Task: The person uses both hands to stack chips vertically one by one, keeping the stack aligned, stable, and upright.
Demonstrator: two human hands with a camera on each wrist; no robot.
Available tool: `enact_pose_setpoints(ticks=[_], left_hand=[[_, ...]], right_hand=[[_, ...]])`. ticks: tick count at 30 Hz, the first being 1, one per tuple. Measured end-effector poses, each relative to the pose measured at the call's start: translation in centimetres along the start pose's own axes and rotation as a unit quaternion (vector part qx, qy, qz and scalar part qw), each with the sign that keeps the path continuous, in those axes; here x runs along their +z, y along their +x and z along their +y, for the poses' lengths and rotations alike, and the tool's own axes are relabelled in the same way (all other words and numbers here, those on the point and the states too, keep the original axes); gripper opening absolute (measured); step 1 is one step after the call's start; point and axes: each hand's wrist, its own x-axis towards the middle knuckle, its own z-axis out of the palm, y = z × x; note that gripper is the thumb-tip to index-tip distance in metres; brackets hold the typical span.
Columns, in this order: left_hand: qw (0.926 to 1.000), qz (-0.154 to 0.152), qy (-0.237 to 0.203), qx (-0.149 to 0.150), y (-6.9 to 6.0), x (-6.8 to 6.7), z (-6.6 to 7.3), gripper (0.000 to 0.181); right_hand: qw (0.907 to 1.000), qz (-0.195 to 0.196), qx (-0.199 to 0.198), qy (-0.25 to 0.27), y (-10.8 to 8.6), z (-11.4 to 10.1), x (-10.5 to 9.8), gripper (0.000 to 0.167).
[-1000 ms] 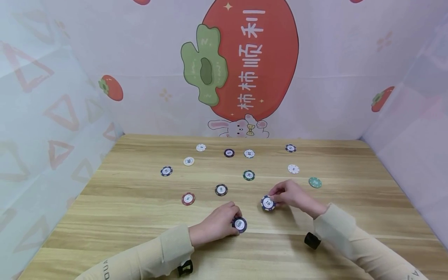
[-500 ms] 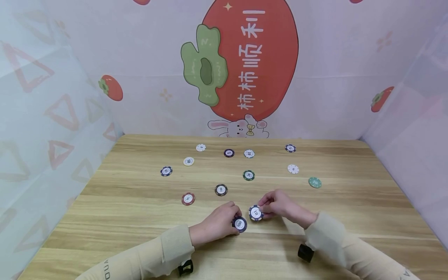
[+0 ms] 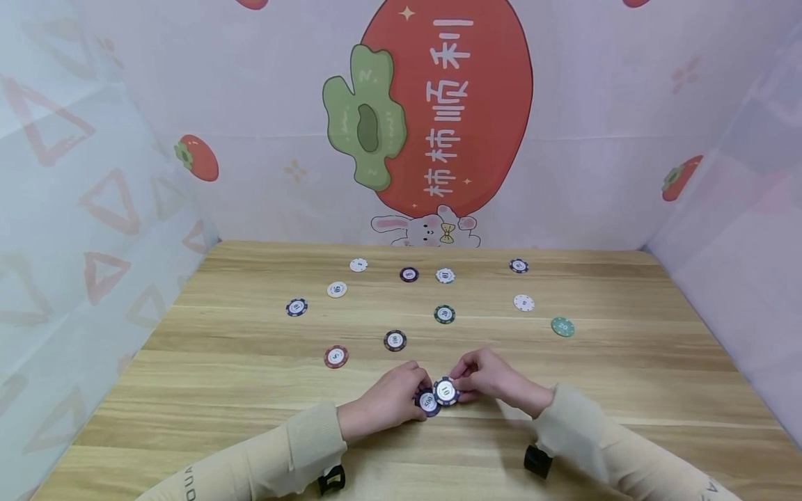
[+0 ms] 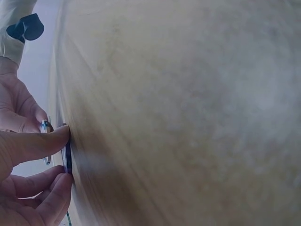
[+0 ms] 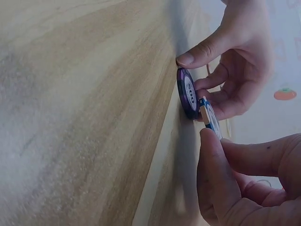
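Note:
My left hand (image 3: 383, 402) pinches a dark purple poker chip (image 3: 427, 404) marked 500 by its edges, low over the wooden table. From the right side, my right hand (image 3: 498, 381) holds a blue-and-white poker chip (image 3: 445, 392) marked 10 between thumb and fingers. In the head view the 10 chip overlaps the right edge of the 500 chip. The right wrist view has the 10 chip (image 5: 209, 117) raised slightly over the near edge of the 500 chip (image 5: 189, 93); whether they touch I cannot tell.
Several loose chips lie flat beyond the hands, among them a black one (image 3: 395, 340), a red one (image 3: 336, 357), a dark green one (image 3: 445, 314) and a light green one (image 3: 562, 327). Printed cloth walls (image 3: 263, 195) border the table (image 3: 626, 376) at the back and sides.
My right hand has come left and nearer with the 10 chip, bringing it from apart to overlapping the 500 chip in the head view. The left hand has stayed in place.

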Motion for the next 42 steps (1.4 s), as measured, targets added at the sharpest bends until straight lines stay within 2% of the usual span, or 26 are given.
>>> enact_pose_setpoints(ticks=[17, 29, 42], left_hand=[[0.9999, 0.001, 0.004, 0.012, 0.0, 0.0, -0.2, 0.034], [0.9999, 0.006, 0.007, 0.014, 0.0, 0.0, -0.2, 0.033], [0.9998, 0.009, 0.001, 0.019, 0.0, 0.0, -0.3, 0.033]], right_hand=[[0.9995, 0.004, -0.007, -0.031, -0.1, -0.3, 1.8, 0.007], [0.9957, 0.002, -0.064, -0.067, 0.0, -0.1, 2.6, 0.004], [0.9885, 0.02, -0.1, -0.111, -0.1, -0.2, 3.2, 0.006]])
